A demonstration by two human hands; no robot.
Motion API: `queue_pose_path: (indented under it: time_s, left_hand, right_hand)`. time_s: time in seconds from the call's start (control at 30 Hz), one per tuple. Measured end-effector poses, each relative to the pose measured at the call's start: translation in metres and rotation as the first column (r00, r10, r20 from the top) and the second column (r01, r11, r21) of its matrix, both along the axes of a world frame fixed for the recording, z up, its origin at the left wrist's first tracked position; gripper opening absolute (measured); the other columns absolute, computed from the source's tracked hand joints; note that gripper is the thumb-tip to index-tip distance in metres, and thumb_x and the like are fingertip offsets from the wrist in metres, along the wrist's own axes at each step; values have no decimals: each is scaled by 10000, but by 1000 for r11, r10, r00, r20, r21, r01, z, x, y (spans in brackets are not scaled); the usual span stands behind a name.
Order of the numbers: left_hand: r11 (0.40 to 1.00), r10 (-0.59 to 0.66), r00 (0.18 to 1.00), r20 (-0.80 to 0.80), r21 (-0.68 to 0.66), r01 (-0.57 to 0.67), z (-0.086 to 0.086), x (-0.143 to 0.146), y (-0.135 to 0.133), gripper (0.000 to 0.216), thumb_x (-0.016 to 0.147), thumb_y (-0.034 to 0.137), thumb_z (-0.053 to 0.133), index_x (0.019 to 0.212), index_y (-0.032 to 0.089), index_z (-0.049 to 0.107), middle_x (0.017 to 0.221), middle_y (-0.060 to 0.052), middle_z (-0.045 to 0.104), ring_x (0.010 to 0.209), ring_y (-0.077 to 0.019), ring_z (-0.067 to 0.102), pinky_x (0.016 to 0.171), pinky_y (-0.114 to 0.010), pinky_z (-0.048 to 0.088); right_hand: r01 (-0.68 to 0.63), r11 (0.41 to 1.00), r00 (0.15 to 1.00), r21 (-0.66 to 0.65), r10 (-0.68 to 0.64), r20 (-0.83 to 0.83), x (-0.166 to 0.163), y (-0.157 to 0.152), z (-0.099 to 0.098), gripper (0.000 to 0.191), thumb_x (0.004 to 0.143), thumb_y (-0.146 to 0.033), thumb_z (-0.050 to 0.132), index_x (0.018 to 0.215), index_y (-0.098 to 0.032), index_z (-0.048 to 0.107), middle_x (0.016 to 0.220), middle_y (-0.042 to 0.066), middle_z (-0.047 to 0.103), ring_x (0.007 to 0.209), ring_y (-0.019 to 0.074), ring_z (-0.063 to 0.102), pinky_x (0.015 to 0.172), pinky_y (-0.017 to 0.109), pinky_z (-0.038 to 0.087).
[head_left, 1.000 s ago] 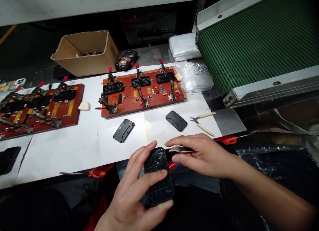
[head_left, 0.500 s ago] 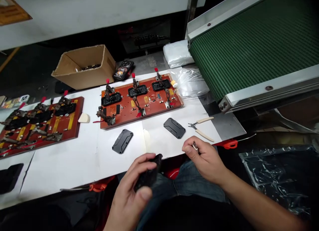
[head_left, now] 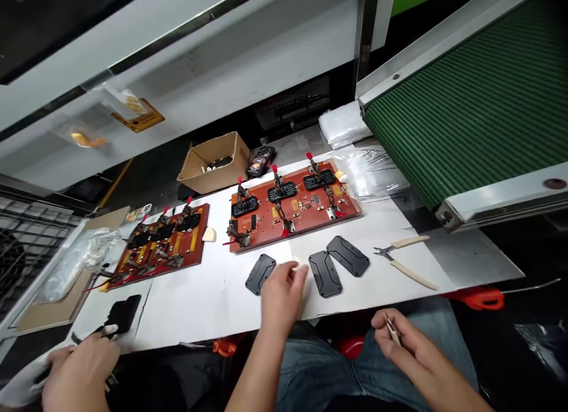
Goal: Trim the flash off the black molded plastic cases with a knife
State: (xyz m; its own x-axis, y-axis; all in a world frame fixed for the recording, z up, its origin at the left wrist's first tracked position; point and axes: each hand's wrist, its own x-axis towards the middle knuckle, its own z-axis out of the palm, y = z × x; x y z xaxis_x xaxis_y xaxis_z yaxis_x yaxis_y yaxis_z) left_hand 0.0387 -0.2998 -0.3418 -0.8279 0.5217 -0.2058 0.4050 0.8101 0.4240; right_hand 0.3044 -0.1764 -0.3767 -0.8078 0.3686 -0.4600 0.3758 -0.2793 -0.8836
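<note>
My left hand (head_left: 284, 293) reaches over the white table paper, fingers curled around a small cream-coloured piece (head_left: 296, 260) that they mostly hide. To its left lies a black plate (head_left: 260, 274) with angled grooves and small corner holes. On its right two similar plates lie close together, the nearer plate (head_left: 326, 273) and the farther plate (head_left: 348, 256). My right hand (head_left: 406, 338), above my lap, is closed around a slim tool (head_left: 392, 329) with a pale handle. Nippers (head_left: 403, 258) with cream handles rest spread on the table beyond it.
Behind the plates is a reddish-brown fixture board (head_left: 297, 219) with clamps and black parts. A second board (head_left: 162, 246) stands left, near another person's hands (head_left: 82, 370). A cardboard box (head_left: 217, 163) sits at the back. A green conveyor (head_left: 470, 110) slopes on the right.
My left hand has let go of the black part, now lying beside the right-hand plate, and moved to the cream-coloured piece. The view has swung left, revealing another person's hands.
</note>
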Motion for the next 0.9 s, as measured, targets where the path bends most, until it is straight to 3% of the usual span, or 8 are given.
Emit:
queue_pose_path:
  time_s: [0.1, 0.17, 0.27, 0.37, 0.5, 0.67, 0.8, 0.9]
  left_hand:
    - [992, 121, 979, -166, -24, -127, 1, -27, -28, 635, 951, 465, 602, 1464, 92, 579, 1501, -236, 515, 1422, -427, 454, 1198, -584, 328]
    - [990, 124, 982, -141, -56, -133, 1, -46, -45, 710, 890, 465, 675, 1477, 77, 572, 1449, -254, 538, 1377, -490, 479, 1162, -662, 346]
    - [995, 85, 996, -28, -42, -86, 6, -56, -63, 679, 849, 481, 726, 1426, 139, 617, 1302, -193, 627, 1197, -445, 621, 1060, -654, 469]
    - [995, 12, 995, 99, 102, -22, 17, -34, -70, 643, 884, 467, 699, 1456, 210, 552, 1344, -134, 604, 1182, -334, 657, 1051, -538, 550]
    - [941, -152, 946, 286, 335, 50, 31, 25, -70, 536, 943, 316, 636, 1459, 328, 493, 1459, -58, 524, 1377, -197, 568, 1137, -319, 519]
    - [840, -313, 852, 419, 541, 43, 37, 68, -66, 636, 894, 114, 668, 1461, 367, 531, 1582, -24, 469, 1524, -204, 426, 1219, -296, 432]
    - [853, -324, 837, 441, 518, 57, 39, 72, -65, 751, 830, 21, 620, 1492, 362, 518, 1520, -8, 571, 1431, -211, 542, 1249, -364, 409]
    - [861, -297, 831, 470, 508, 21, 42, 71, -67, 756, 794, 3, 597, 1470, 339, 545, 1498, -14, 585, 1385, -223, 582, 1237, -383, 426]
  right_hand:
    - [-51, 991, 999, -127, 48, -21, 2, -3, -1, 369, 1123, -559, 399, 1256, -275, 594, 990, 23, 605, 908, 226, 554, 836, 313, 445]
    - [-116, 987, 993, -112, 116, -7, -2, -1, 2, 452, 1138, -605, 364, 1292, -260, 613, 1001, 35, 624, 872, 217, 556, 823, 317, 457]
    - [-260, 965, 965, -39, 262, 31, -11, 6, 7, 578, 1143, -645, 327, 1496, -240, 542, 956, 42, 645, 790, 218, 579, 737, 330, 484]
    - [-393, 914, 916, 98, 379, 130, -18, 16, 15, 670, 1140, -676, 289, 1632, -249, 443, 968, 61, 680, 903, 271, 647, 866, 417, 514]
    - [-435, 871, 900, 228, 414, 137, -27, 28, 35, 578, 1154, -593, 349, 1579, -245, 528, 1318, 104, 668, 1272, 315, 588, 1164, 503, 388]
    - [-376, 780, 866, 500, 488, -110, -44, 30, 69, 349, 1157, -299, 486, 1480, -278, 616, 1265, 24, 697, 1109, 193, 656, 973, 305, 495]
    - [-415, 629, 767, 657, 631, -119, -57, 24, 87, 394, 1173, -285, 442, 1535, -198, 569, 1067, 61, 657, 947, 228, 592, 840, 358, 475]
    - [-394, 593, 750, 702, 649, -126, -60, 18, 92, 361, 1168, -262, 460, 1493, -190, 601, 1020, 55, 645, 900, 230, 564, 810, 367, 459]
